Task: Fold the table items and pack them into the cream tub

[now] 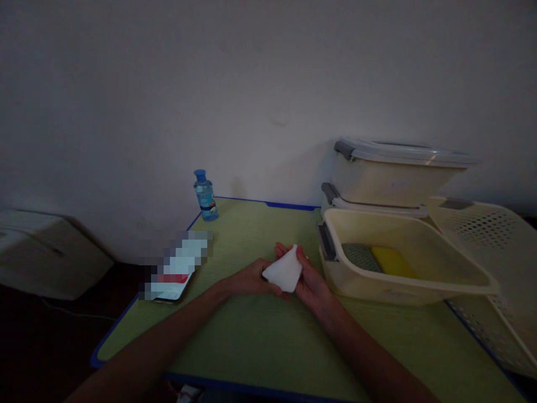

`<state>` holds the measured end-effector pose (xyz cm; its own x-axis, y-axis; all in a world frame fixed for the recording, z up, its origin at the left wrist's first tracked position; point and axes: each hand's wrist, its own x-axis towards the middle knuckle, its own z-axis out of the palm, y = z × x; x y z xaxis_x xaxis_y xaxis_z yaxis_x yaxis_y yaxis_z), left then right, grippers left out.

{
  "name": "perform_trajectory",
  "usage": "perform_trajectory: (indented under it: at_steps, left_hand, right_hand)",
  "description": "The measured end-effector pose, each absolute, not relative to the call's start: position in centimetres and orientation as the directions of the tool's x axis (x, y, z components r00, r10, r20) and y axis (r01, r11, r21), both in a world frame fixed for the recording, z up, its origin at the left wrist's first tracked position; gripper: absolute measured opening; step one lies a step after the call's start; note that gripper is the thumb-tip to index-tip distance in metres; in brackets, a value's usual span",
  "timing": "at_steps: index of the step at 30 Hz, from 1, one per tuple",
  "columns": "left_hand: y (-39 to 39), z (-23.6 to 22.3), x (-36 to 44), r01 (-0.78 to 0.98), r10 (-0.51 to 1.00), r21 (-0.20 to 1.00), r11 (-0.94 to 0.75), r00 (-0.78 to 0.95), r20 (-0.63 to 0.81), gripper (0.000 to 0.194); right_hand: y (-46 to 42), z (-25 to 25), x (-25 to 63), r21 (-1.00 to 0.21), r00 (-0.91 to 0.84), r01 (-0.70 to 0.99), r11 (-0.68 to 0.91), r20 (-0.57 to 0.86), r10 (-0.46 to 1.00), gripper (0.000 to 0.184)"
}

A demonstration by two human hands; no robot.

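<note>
A folded white piece of thin sheet (285,272), tissue or cloth, is held above the middle of the table; which of the two I cannot tell. My left hand (253,278) grips its left corner, with the thumb along the lower edge. On the other side my right hand (309,281) is closed on its right edge, fingers partly behind it. The piece hides some of the fingers of both hands. Beneath them lies the green tabletop (247,336) with its blue rim.
At the right stands an open cream bin (398,289) holding a grey-green textured item (361,257) and a yellow one (390,262). Lidded boxes (403,182) are stacked behind it, near a perforated basket (482,224). A blue bottle (205,197) and a partly blurred packet (184,268) are on the left.
</note>
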<state>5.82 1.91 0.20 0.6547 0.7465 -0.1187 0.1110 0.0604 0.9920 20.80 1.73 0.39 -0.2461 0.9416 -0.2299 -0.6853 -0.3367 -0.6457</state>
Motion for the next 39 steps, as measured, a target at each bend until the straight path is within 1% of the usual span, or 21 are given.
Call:
perform_trajectory:
  at_steps: [3,6,9,11,14,18,20,22,26,28,31,33,35,39]
  left_hand:
    - [2.2,0.0,6.1,0.030,0.771,0.985,0.172,0.618,-0.153,0.036]
    - [2.9,-0.4,5.8,-0.065,0.832,0.976,0.208,0.537,-0.142,0.044]
    - [3.8,-0.9,5.2,-0.138,0.910,0.972,0.192,0.396,-0.123,0.046]
    - [4.2,-1.0,4.8,-0.166,0.936,0.972,0.168,0.336,-0.105,0.045]
    - [4.3,-0.8,4.7,-0.189,0.962,0.975,0.115,0.268,-0.062,0.041]
    - [4.0,-0.4,5.5,-0.207,0.992,0.978,0.038,0.127,-0.011,0.033]
    - [3.8,-0.3,6.0,-0.197,0.998,0.980,0.011,0.062,0.002,0.028]
    - [3.6,-0.3,6.2,-0.160,1.000,0.987,-0.020,0.013,0.022,0.030]
    - [3.4,-0.3,6.3,-0.077,0.996,0.994,-0.082,-0.023,0.081,0.036]
    - [3.3,-0.2,6.2,-0.057,0.994,0.993,-0.107,-0.045,0.104,0.036]
    - [3.3,-0.2,6.2,-0.063,0.990,0.991,-0.114,-0.086,0.108,0.039]
    - [3.2,-0.3,6.2,-0.076,0.989,0.991,-0.108,-0.110,0.100,0.042]
    - [3.2,-0.3,6.2,-0.071,0.987,0.992,-0.103,-0.130,0.093,0.044]
    - [3.1,-0.2,6.1,-0.015,0.976,0.993,-0.118,-0.185,0.113,0.045]
  right_hand:
    - [1.8,0.6,20.9,-0.678,-0.162,-0.693,-0.246,-0.186,0.969,0.024]
    - [2.0,0.6,21.1,-0.751,-0.102,-0.637,-0.174,-0.141,0.985,0.030]
    - [2.1,0.4,21.2,-0.813,-0.047,-0.566,-0.140,-0.138,0.989,0.030]
    - [2.1,0.3,21.3,-0.840,-0.015,-0.524,-0.143,-0.159,0.987,0.028]
    - [2.0,0.2,21.3,-0.859,0.000,-0.489,-0.150,-0.172,0.985,0.027]
    - [2.0,-0.3,21.0,-0.869,0.014,-0.483,-0.105,-0.128,0.992,0.027]
    - [2.0,-0.5,20.8,-0.878,0.010,-0.469,-0.095,-0.114,0.993,0.027]
    - [2.0,-0.7,20.7,-0.882,0.006,-0.462,-0.092,-0.107,0.994,0.027]
    - [1.9,-0.8,20.4,-0.895,0.006,-0.434,-0.099,-0.113,0.994,0.027]
    - [1.9,-0.6,20.4,-0.926,0.021,-0.366,-0.091,-0.107,0.994,0.028]
    - [1.7,-0.3,20.4,-0.983,0.044,-0.181,-0.042,-0.051,0.998,0.025]
    - [1.7,-0.1,20.4,-0.997,0.028,-0.081,-0.012,-0.015,1.000,0.023]
    - [1.6,-0.1,20.2,-0.999,-0.001,-0.043,-0.006,-0.006,1.000,0.022]
    - [1.4,-0.2,19.8,-0.998,-0.032,-0.052,-0.043,-0.041,0.999,0.022]
